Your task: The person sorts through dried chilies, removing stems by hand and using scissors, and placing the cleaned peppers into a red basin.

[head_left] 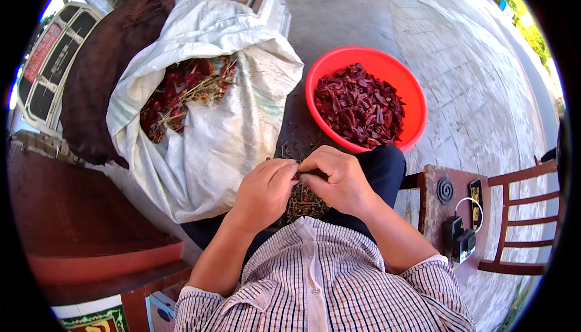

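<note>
My left hand [267, 190] and my right hand [339, 178] meet in front of my lap. Their fingertips pinch a small dark-red piece [296, 176], mostly hidden, which looks like a dried roselle calyx. Left of them, a white woven sack [218, 150] gapes, its rim rolled back. Dried red calyces [174, 80] and thin stalks [202, 89] show in its mouth. Beyond my right hand stands a red plastic basin [415, 100] holding a heap of dark-red dried calyces [361, 105]. Stalk scraps and bits [302, 202] litter the ground between my legs.
At right, a wooden stool [435, 205] bears a black mosquito coil [445, 190] and a black charger with a white cable [463, 239]. A wooden chair [529, 218] adjoins it. A dark cloth bundle [97, 78] lies behind the sack. A van [54, 66] stands far left.
</note>
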Motion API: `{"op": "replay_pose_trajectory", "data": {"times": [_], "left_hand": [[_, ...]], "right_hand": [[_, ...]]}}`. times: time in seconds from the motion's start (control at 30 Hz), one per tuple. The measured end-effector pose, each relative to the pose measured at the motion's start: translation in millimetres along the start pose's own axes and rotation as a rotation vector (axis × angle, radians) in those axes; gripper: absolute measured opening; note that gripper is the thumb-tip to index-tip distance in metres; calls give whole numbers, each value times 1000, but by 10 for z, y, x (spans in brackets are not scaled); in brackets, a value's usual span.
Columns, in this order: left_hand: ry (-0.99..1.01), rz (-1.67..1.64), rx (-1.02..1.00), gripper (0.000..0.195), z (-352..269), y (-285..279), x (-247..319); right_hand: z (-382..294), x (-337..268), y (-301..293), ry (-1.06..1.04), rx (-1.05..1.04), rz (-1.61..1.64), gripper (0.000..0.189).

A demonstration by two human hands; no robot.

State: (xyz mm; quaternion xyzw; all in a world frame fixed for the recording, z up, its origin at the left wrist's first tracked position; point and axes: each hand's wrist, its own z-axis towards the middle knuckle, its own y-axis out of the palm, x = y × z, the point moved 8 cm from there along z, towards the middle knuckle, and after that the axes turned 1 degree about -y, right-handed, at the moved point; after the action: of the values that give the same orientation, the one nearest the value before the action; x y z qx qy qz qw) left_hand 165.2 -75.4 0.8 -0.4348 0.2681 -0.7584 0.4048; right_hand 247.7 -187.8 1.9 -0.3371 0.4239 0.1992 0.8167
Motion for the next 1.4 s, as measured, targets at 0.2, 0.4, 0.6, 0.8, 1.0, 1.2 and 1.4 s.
{"op": "replay_pose_trajectory", "data": {"times": [0.2, 0.4, 0.6, 0.8, 1.0, 1.2, 1.4], "left_hand": [[-18, 91, -107, 24, -125, 189, -109], [-46, 170, -209, 23, -181, 313, -143], [-21, 193, -236, 21, -149, 384, -186], [15, 236, -271, 23, -160, 468, -160], [69, 198, -278, 25, -74, 597, -130], [96, 152, -178, 24, -195, 635, -443], [137, 144, -190, 25, -210, 613, -451]], "right_hand": [[-76, 213, 208, 51, -46, -182, 16], [-163, 441, 385, 136, -54, -148, 19], [-176, 604, 416, 186, 0, -30, 20], [-277, 778, 381, 306, 67, 80, 24], [-409, 998, 369, 611, -35, 452, 18], [-408, 942, 335, 672, -114, 545, 17], [-457, 1071, 528, 714, -29, 776, 16]]}}
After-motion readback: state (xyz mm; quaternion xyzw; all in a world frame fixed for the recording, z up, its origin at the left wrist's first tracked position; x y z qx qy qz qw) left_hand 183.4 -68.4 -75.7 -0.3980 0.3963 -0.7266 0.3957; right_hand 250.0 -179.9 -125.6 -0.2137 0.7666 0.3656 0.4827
